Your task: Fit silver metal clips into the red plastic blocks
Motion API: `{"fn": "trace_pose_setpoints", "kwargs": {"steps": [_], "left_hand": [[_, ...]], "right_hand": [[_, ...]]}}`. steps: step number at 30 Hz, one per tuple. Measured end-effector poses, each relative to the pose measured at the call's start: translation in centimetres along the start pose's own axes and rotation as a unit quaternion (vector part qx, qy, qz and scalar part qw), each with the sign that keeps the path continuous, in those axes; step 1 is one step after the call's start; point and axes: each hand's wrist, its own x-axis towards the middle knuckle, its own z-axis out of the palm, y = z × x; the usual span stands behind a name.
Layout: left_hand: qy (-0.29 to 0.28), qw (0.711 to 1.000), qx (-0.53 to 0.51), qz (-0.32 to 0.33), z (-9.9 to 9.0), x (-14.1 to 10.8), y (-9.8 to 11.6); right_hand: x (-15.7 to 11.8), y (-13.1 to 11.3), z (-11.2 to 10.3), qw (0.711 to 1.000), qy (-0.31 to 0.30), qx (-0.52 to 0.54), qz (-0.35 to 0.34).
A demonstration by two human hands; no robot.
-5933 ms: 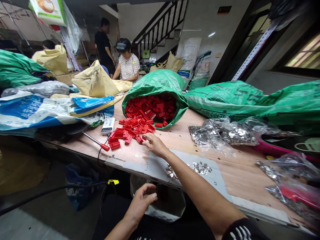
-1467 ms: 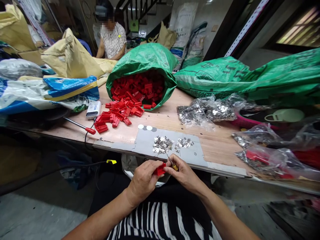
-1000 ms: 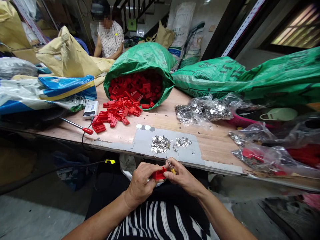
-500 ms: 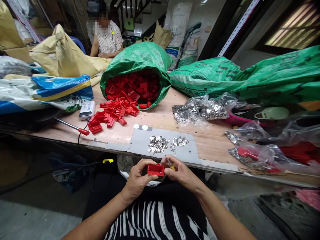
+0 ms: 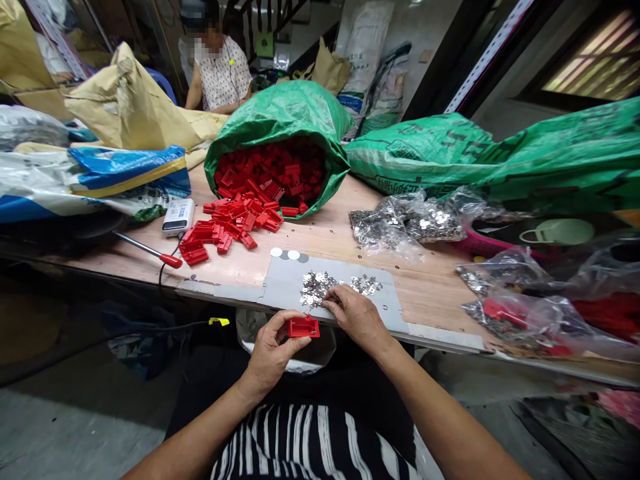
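My left hand (image 5: 270, 355) grips a small red plastic case (image 5: 303, 327) between thumb and fingers, just in front of the table's edge. The case's open side faces me, and tiny metal bits show inside. My right hand (image 5: 357, 321) rests over the grey mat (image 5: 280, 283), its thumb and fingertips pinched together at the near edge of a pile of small shiny metal pieces (image 5: 315, 287). Whatever is between those fingertips is too small to make out. Beside it lies a smaller scatter of metal pieces (image 5: 367, 285).
A green sack (image 5: 285, 110) spills red plastic cases (image 5: 240, 220) onto the table. At left lie a red-handled tool (image 5: 170, 260) and a white device (image 5: 178, 217). Clear bags of metal parts (image 5: 383, 223) sit at right. Another person (image 5: 225, 73) sits across the table.
My right hand has left the red case and moved forward to the metal pile. The yellow-handled tool seen in it before no longer shows. My left hand has shifted slightly left and up with the case.
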Motion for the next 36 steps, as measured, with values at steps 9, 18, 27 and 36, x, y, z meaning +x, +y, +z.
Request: {"fn": "trace_pose_setpoints", "kwargs": {"steps": [9,18,27,36], "left_hand": [[0.007,0.999,-0.027,-0.027,0.1,0.2,0.3],[-0.002,0.986,-0.148,-0.075,0.3,0.6,0.5],[-0.012,0.986,-0.155,-0.065,0.1,0.9,0.6],[-0.032,0.983,-0.160,-0.086,-0.1,0.9,0.8]], "right_hand": [[0.2,0.5,-0.6,0.998,0.016,0.057,-0.002],[-1.0,-1.0,-1.8,0.976,-0.024,0.217,-0.009],[-1.9,-3.1,-1.7,0.972,-0.046,0.220,-0.074],[-1.8,-2.9,-2.1,0.954,-0.128,0.232,-0.139]]}}
